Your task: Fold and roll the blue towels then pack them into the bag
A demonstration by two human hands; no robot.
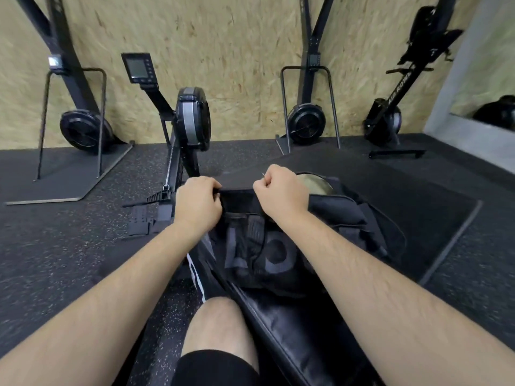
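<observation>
Speckled rubber floor (69,246) meets a chipboard wall (237,65) lined with rowers (192,118). The black bag (334,215) lies just beyond the knee. The left hand (196,203) and right hand (281,190), fingers curled, both grip its far rim.

The fingertips of the left hand (198,203) and the right hand (281,195) were curled out of sight at the rim of the bag (239,195). A thin sliver (263,176) poked up from the right hand, too small to tell. Just beyond that hand, a pale round thing (316,183) lay half hidden by it and the bag. Beneath both hands the bag's dark inside was too murky to read. The left forearm (111,296) and right forearm (376,288) ran off the lower corners.
</observation>
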